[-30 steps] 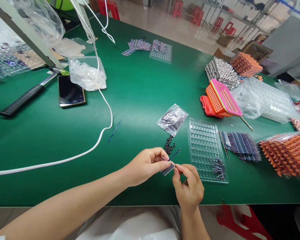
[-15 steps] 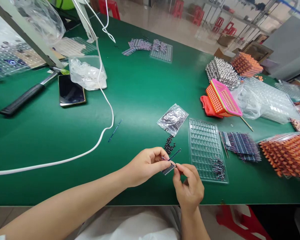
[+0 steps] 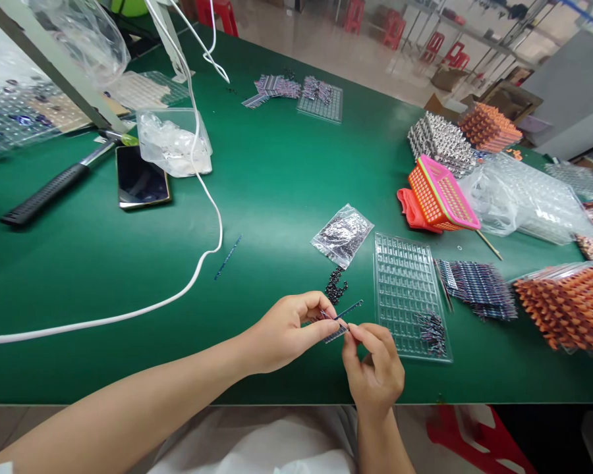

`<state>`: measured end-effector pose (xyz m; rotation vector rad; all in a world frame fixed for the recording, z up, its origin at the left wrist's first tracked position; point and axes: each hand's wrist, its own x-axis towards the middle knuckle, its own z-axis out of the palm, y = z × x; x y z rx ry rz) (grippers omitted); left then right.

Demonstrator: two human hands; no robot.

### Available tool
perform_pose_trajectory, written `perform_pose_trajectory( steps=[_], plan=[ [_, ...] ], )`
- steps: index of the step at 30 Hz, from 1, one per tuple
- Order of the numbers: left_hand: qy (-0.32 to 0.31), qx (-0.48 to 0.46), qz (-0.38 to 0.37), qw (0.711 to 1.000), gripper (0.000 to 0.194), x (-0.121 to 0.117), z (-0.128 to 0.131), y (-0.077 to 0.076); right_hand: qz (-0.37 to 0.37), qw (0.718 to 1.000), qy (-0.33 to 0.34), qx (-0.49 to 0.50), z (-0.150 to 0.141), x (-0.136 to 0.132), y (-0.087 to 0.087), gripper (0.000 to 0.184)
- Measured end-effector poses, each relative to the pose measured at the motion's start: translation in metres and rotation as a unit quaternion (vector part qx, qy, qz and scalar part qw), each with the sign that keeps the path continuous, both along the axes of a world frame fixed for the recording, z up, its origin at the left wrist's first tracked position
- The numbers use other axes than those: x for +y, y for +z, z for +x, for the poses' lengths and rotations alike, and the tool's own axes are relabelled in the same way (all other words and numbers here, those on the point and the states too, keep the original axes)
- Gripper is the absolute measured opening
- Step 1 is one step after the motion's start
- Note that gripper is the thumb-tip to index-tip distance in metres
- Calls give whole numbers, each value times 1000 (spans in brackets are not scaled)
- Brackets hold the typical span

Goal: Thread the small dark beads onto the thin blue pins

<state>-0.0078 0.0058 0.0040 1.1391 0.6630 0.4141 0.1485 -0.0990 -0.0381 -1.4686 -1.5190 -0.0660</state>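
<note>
Near the dark beads (image 3: 335, 287) on the tabletop (image 3: 277, 197), the left hand (image 3: 296, 326) pinches a patterned piece (image 3: 334, 336) while the right hand (image 3: 377, 370) closes its fingertips at the edge (anything between them is indistinct), fine work seemingly calling for a steady left grip.

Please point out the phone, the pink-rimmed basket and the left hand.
Phone (image 3: 142, 178): head view, dark screen.
Pink-rimmed basket (image 3: 426, 195): head view, orange side wall.
Left hand (image 3: 287, 331): head view, back of hand.
</note>
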Motion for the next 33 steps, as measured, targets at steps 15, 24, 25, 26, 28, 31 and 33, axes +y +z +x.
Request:
perform_pose_trajectory(
  steps=[15, 24, 25, 26, 28, 31, 33],
  plan=[
    [-2, -8, -31, 999, 19, -1, 1, 2, -7, 999, -31, -2, -3, 1, 0, 24],
    [28, -7, -64, 998, 14, -4, 7, -2, -62, 989, -27, 134, -1, -6, -1, 13],
    [31, -5, -59, 998, 14, -5, 7, -3, -69, 986, -24, 147, 0, -7, -1, 12],
    [33, -3, -56, 998, 13, -5, 8, -4, -74, 984, -22, 158, 0, -7, -1, 11],
    [35, -3, -51, 998, 13, -7, 8, -5, -83, 980, -19, 179, 0, -7, -2, 9],
    [34, 0, -43, 999, 14, -8, 8, -6, -99, 972, -20, 214, 1, -8, -4, 8],
    [34, 3, -41, 999, 14, -8, 8, -7, -106, 967, -20, 232, 1, -8, -5, 8]
  ],
)
